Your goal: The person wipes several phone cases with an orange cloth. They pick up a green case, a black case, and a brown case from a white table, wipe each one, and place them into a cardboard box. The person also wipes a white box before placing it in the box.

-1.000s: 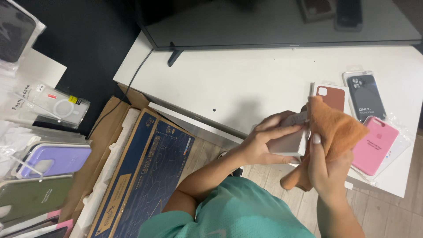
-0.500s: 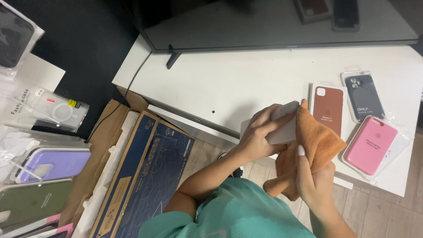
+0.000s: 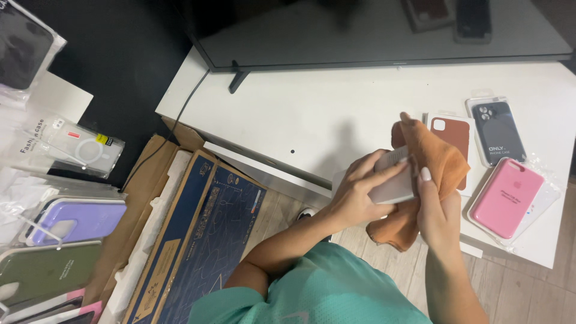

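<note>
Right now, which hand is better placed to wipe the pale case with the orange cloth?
Probably the right. The right hand has the orange cloth gripped and pressed against the pale case, while the left hand is wrapped around the case, steadying it.

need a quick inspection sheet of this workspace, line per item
surface: white table, mostly bare at left.
job's things: pale phone held in the left hand; orange cloth draped over the right hand and pressed to the phone.
clutter: brown case, dark case and pink case, in packs at the table's right end.
hands: both closed, left on the phone, right on the cloth.
cables: one black cable running off the table's left edge.
surroundings: screen at the table's back; blue box on the floor; more packed cases at left.
</note>
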